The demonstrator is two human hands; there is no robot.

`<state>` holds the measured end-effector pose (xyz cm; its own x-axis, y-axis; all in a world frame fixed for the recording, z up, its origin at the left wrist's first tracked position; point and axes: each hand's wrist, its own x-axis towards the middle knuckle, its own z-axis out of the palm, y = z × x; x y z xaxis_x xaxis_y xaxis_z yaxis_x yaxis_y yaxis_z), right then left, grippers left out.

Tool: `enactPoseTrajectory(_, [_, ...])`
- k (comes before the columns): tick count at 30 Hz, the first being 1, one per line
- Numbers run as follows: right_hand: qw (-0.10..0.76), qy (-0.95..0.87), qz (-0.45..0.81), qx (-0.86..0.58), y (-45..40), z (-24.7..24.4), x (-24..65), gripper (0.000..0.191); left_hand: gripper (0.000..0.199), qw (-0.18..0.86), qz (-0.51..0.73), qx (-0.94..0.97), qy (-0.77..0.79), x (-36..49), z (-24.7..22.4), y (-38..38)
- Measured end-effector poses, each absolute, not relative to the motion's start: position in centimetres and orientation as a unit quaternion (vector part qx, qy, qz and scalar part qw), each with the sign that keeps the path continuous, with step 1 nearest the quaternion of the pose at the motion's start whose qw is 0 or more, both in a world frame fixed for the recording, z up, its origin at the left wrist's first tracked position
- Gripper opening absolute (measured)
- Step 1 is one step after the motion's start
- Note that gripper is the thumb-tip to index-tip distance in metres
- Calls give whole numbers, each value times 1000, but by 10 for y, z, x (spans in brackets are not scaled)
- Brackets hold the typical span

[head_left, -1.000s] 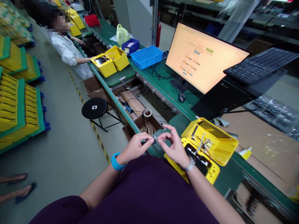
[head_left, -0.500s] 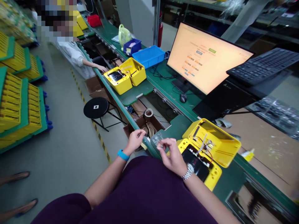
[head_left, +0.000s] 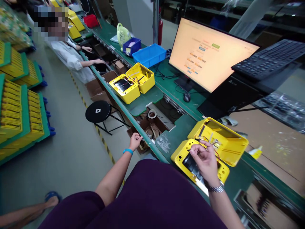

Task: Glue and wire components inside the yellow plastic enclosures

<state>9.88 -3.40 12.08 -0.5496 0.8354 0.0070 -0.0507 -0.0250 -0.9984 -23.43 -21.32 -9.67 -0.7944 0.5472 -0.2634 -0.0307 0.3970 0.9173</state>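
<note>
My right hand [head_left: 205,160], with a metal watch at its wrist, is over the nearer yellow case [head_left: 177,156]. Its fingers are pinched; what they hold, if anything, is too small to name. The case lies open on a green board [head_left: 164,143], with black parts and thin wires inside. Beside the green rail [head_left: 128,114], my left hand [head_left: 135,140] has its fingers curled together, a blue band on its wrist. Whether something is between those fingers cannot be made out. Farther up the line stands a second open yellow case [head_left: 127,97].
Behind the line are a monitor [head_left: 209,54], a mouse [head_left: 187,97], a keyboard [head_left: 269,62] and a blue tray [head_left: 149,56]. A black stool [head_left: 98,114] stands at the left. A person in white [head_left: 69,58] is farther up the line. Below the rail sits a cardboard box [head_left: 156,122].
My right hand has moved right, over the nearer case. My left hand has shifted slightly. The farther case has slid nearer along the line, and the other person's hand is away from it.
</note>
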Motion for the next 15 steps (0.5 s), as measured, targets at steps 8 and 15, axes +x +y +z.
enactPoseTrajectory(8, [390,-582,632,-331,-31,121,110,48,39,247,506,166,809,-236,-112,-220])
enactPoseTrajectory(15, [458,-538,599,-377,-24,119,140,47,42,239,502,167,814,-231,-98,-217])
